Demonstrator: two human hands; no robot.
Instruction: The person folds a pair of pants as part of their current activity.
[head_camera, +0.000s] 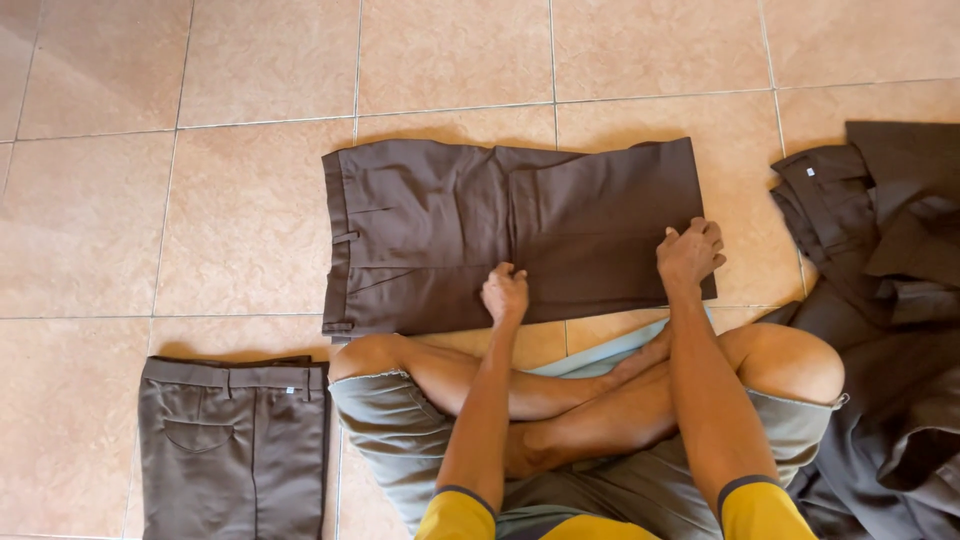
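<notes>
A pair of dark brown trousers (440, 225) lies folded flat on the tiled floor in front of me, waistband to the left. My left hand (505, 293) rests with fingers curled on the near edge at the middle of the trousers. My right hand (688, 253) grips the cloth near the right end, by the lower corner. I sit cross-legged, my knees just below the trousers.
A folded grey-brown pair of trousers (235, 445) lies at the lower left. A heap of dark brown garments (890, 300) lies at the right. Beige floor tiles (200, 80) stretch beyond and to the left.
</notes>
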